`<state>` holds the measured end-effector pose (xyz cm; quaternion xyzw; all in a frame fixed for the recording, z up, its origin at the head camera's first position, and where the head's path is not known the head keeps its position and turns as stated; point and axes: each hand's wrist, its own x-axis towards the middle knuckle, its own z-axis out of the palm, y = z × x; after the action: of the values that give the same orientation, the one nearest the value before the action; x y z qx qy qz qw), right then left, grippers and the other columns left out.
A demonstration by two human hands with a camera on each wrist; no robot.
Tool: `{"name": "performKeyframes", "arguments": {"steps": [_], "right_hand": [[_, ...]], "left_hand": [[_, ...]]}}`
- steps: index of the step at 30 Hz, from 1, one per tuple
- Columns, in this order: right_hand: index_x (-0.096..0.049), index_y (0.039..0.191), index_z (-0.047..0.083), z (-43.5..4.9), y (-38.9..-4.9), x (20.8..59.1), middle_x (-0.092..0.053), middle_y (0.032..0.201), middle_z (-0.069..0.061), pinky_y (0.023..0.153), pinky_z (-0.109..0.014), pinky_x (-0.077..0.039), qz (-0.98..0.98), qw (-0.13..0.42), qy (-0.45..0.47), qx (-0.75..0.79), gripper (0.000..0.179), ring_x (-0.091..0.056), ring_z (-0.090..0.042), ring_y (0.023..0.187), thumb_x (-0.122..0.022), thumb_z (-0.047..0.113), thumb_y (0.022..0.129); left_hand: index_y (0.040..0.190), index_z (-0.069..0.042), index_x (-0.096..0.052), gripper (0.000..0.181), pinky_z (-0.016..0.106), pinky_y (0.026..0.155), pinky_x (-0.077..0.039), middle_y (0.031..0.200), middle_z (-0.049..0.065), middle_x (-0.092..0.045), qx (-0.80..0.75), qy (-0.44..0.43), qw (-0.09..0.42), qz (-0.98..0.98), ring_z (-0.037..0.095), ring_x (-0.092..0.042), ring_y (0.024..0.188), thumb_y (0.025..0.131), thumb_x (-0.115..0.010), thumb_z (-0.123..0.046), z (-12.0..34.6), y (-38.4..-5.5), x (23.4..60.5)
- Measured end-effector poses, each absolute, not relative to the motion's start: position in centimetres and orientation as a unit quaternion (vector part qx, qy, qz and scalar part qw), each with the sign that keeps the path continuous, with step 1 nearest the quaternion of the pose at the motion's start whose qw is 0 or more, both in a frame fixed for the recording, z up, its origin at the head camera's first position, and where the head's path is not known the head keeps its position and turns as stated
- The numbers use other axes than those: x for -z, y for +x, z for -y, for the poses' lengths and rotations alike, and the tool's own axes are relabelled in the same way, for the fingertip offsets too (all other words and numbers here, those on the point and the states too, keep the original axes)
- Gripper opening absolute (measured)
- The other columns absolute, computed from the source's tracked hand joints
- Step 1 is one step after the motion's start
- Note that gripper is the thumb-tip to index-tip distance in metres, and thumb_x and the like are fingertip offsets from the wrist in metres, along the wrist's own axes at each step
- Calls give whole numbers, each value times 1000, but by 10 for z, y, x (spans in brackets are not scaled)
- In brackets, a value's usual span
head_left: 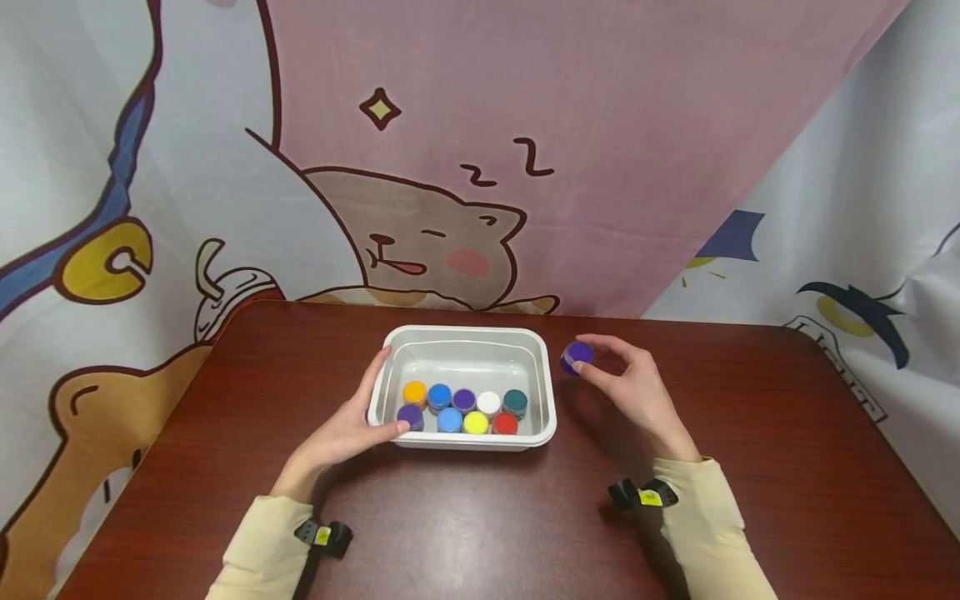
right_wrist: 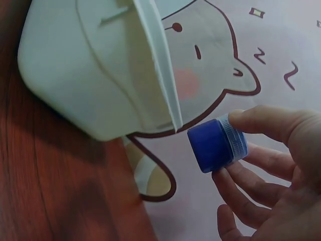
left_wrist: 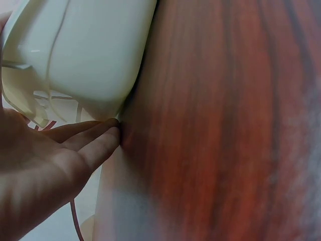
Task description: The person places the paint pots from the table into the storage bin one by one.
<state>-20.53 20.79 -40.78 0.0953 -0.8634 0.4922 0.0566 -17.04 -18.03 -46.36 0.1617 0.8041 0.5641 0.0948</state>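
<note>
A purple paint pot is pinched between the thumb and fingers of my right hand, just off the right side of a white plastic tray. Seen from the right wrist, that pot is tilted, with a clear ribbed cap towards the palm. My left hand holds the tray by its left end, thumb over the near rim and fingers along the side. Inside the tray stand several pots in two rows, among them a yellow pot, a red pot and a white pot.
The tray rests on a dark reddish-brown wooden table. Behind the table hangs a cloth printed with cartoon animals. Each wrist wears a black strap with a small device.
</note>
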Motion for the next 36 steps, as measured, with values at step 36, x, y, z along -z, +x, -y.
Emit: {"name": "performKeyframes", "arguments": {"steps": [36], "right_hand": [[-69, 115, 4, -126, -199, 405, -70, 106, -8, 90, -50, -45, 854, 37, 174, -489, 36, -60, -24, 100, -77, 12, 81]], "left_hand": [[155, -31, -3, 102, 67, 104, -21, 159, 16, -6, -571, 158, 95, -800, 43, -19, 139, 83, -75, -30, 180, -170, 465]]}}
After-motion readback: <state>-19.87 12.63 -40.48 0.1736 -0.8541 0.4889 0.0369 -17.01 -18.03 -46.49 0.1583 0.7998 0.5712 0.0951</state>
